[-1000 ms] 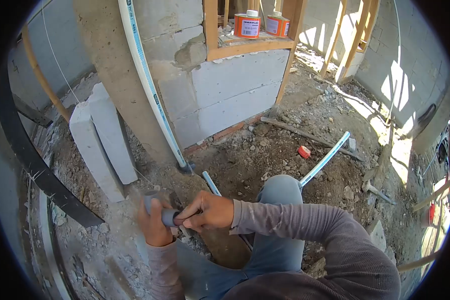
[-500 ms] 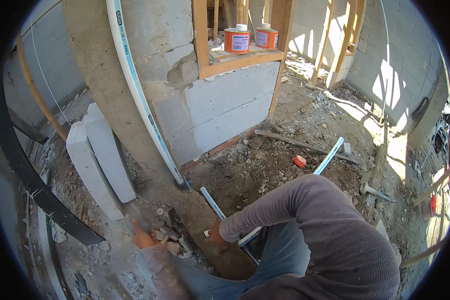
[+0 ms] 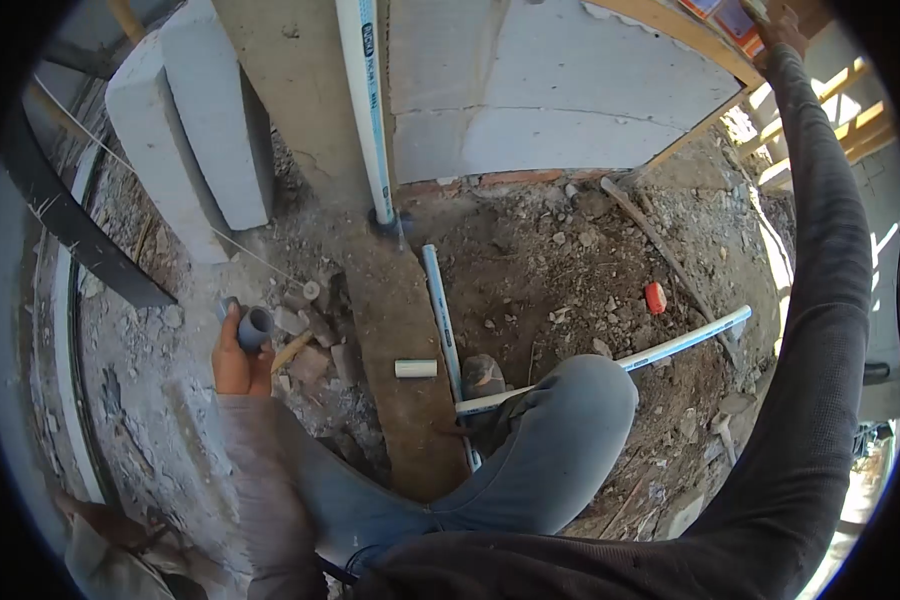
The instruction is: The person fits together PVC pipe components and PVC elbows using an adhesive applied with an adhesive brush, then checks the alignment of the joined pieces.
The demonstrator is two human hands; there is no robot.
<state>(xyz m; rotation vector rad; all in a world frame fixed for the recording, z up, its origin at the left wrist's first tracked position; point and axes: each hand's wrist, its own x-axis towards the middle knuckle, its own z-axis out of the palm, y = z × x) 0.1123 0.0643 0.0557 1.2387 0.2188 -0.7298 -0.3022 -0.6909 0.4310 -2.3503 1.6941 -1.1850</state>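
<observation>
My left hand (image 3: 238, 360) is closed around a grey pipe elbow (image 3: 257, 328), its round opening facing up and right. At the top right, my right arm is stretched out to the window sill. There my right hand (image 3: 784, 36) is at the top of an orange-labelled can (image 3: 738, 22), fingers curled near its cap; the frame edge cuts off part of it. A short white pipe piece (image 3: 416, 369) lies on the brown strip between my legs. Beside it runs a white and blue pipe (image 3: 441, 315).
A second pipe (image 3: 685, 342) slants across the dirt by my knee. A tall pipe (image 3: 368, 110) rises along the post. White blocks (image 3: 160, 150) lean at left. An orange-red roll (image 3: 655, 298), a wooden stick (image 3: 660, 245) and a hammer (image 3: 722, 430) lie on the right.
My right hand has left the short white pipe piece, now lying on the strip, and has reached up to the can. My view has tilted down. The elbow in my left hand is now clearly visible.
</observation>
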